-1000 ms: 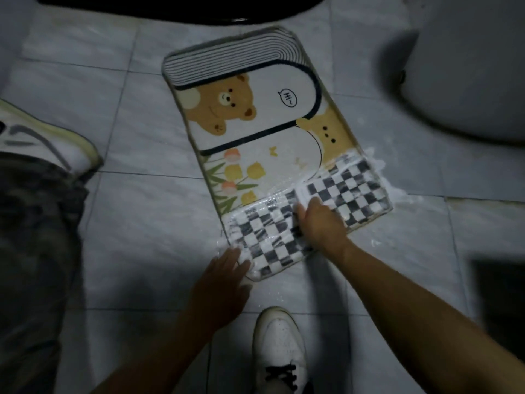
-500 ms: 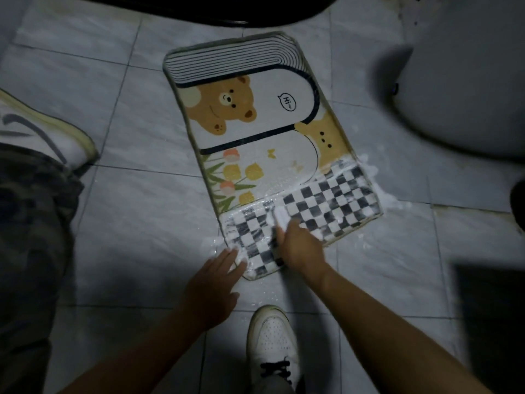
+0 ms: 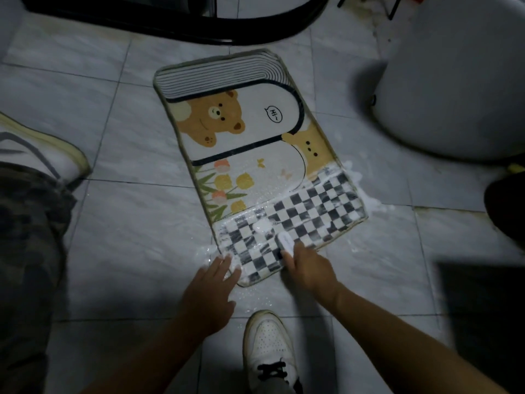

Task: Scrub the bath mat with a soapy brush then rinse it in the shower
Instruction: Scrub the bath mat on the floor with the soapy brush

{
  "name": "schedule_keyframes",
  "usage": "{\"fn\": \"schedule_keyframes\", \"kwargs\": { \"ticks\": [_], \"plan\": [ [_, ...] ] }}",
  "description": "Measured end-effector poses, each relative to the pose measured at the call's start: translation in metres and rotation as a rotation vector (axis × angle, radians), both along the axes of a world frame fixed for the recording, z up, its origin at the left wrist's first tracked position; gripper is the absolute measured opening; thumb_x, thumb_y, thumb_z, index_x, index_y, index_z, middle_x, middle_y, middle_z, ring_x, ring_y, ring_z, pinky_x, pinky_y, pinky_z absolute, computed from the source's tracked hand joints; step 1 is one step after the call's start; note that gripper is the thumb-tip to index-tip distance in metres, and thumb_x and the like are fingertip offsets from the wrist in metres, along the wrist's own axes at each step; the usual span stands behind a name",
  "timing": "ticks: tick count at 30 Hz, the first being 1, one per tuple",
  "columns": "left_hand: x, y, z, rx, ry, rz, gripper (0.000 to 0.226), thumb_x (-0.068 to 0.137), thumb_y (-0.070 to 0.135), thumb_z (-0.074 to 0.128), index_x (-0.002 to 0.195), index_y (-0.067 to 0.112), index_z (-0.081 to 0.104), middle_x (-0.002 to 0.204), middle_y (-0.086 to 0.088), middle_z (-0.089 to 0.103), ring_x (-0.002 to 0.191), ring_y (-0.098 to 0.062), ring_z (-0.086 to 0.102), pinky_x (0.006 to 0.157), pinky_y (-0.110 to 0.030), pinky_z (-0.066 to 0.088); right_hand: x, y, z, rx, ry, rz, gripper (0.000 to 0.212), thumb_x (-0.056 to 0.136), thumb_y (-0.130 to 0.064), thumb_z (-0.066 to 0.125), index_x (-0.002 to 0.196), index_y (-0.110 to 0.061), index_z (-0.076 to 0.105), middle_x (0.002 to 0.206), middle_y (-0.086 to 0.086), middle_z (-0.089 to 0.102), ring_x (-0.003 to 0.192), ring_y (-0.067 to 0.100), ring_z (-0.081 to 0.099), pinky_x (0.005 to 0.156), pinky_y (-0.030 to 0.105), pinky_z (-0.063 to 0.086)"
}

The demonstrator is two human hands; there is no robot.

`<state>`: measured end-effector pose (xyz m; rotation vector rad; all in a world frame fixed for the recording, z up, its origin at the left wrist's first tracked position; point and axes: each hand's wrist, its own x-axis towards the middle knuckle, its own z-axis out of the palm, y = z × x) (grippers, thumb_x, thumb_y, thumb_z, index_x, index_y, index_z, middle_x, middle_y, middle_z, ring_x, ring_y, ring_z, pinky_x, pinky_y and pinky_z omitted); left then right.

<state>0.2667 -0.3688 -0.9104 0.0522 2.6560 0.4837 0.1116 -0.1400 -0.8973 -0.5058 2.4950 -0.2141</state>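
Scrubbing step | right hand grips brush on bath mat | left hand flat, fingers straight | next: upper part

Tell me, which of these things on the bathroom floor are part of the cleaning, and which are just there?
In the job: bath mat; brush, gripped by the right hand; suds on the checked end; left hand pressing the near corner.
Just there: white shoe; camouflage trousers at left; big white fixture at right.
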Motion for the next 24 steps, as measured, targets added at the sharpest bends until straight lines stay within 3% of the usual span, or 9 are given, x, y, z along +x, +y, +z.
{"fn": "schedule_keyframes", "kwargs": {
  "ticks": [3,6,8,11,15,18,20,22,24],
  "plan": [
    [-0.001,-0.001,0.003,-0.044,0.006,0.006,0.083,0.059,0.049,0.084,0.134,0.021,0.065,0.146,-0.014,0.057,0.132,-0.035,0.057,0.097,-0.058,0.049,-0.031,0.019,0.004,0.112,0.02,0.062,0.039,0.107,-0.058,0.033,0.114,-0.022,0.045,0.092,-0.004,0.062,0.075,0.011,0.063,0.065,0.029,0.057],
    [0.001,0.001,0.004,-0.043,0.014,-0.003,0.083,0.057,0.049,0.084,0.133,0.02,0.067,0.145,-0.016,0.057,0.132,-0.038,0.056,0.101,-0.055,0.045,-0.049,0.042,0.008,0.149,0.107,-0.263,0.049,0.104,-0.064,0.029,0.104,-0.02,0.051,0.089,0.0,0.066,0.073,0.014,0.065,0.07,0.038,0.061],
    [0.0,0.003,0.003,-0.053,0.02,-0.002,0.081,0.056,0.05,0.083,0.13,0.019,0.069,0.143,-0.018,0.059,0.13,-0.042,0.057,0.101,-0.057,0.045,-0.029,0.03,0.004,0.111,0.127,-0.358,0.047,0.105,-0.061,0.03,0.108,-0.019,0.051,0.086,-0.001,0.065,0.07,0.011,0.063,0.066,0.033,0.06],
    [-0.002,0.009,0.005,-0.073,0.022,0.007,0.084,0.049,0.053,0.085,0.125,0.02,0.072,0.137,-0.017,0.064,0.125,-0.043,0.061,0.094,-0.058,0.053,0.029,-0.006,0.007,-0.007,0.048,-0.244,0.029,0.107,-0.054,0.037,0.112,-0.027,0.046,0.079,-0.01,0.056,0.066,0.001,0.057,0.055,0.014,0.043],
    [-0.002,0.005,0.0,-0.079,0.025,-0.007,0.087,0.043,0.059,0.083,0.122,0.025,0.073,0.134,-0.013,0.067,0.121,-0.039,0.065,0.091,-0.056,0.054,0.031,-0.018,0.014,-0.03,0.03,0.016,0.031,0.106,-0.06,0.031,0.108,-0.032,0.044,0.086,-0.011,0.056,0.069,0.002,0.055,0.059,0.017,0.042],
    [-0.001,0.0,-0.006,-0.07,0.032,-0.019,0.089,0.045,0.06,0.08,0.127,0.027,0.07,0.139,-0.01,0.064,0.126,-0.037,0.062,0.095,-0.054,0.052,-0.011,0.001,0.011,0.111,0.086,-0.176,0.04,0.107,-0.058,0.029,0.112,-0.023,0.047,0.088,-0.006,0.06,0.072,0.009,0.059,0.065,0.026,0.054],
    [-0.001,0.0,-0.008,-0.068,0.033,-0.021,0.088,0.045,0.061,0.079,0.126,0.028,0.071,0.14,-0.009,0.063,0.128,-0.035,0.06,0.101,-0.051,0.049,-0.006,0.0,0.011,0.103,0.113,-0.313,0.037,0.107,-0.057,0.032,0.112,-0.024,0.047,0.085,-0.006,0.06,0.071,0.004,0.06,0.065,0.024,0.056],
    [-0.002,0.002,-0.007,-0.051,0.033,-0.01,0.088,0.044,0.061,0.081,0.125,0.027,0.072,0.139,-0.01,0.064,0.129,-0.036,0.058,0.101,-0.049,0.049,0.028,-0.023,0.013,0.044,0.099,-0.305,0.03,0.106,-0.056,0.037,0.111,-0.028,0.046,0.086,-0.008,0.06,0.07,0.003,0.06,0.056,0.017,0.047],
    [-0.002,0.005,-0.007,-0.038,0.05,0.011,0.09,0.041,0.059,0.084,0.124,0.025,0.073,0.137,-0.012,0.065,0.13,-0.037,0.052,0.098,-0.052,0.05,0.063,-0.049,0.016,0.003,0.06,-0.188,0.033,0.106,-0.058,0.033,0.115,-0.029,0.046,0.094,-0.004,0.066,0.073,0.007,0.063,0.059,0.02,0.048]
  ]
}}
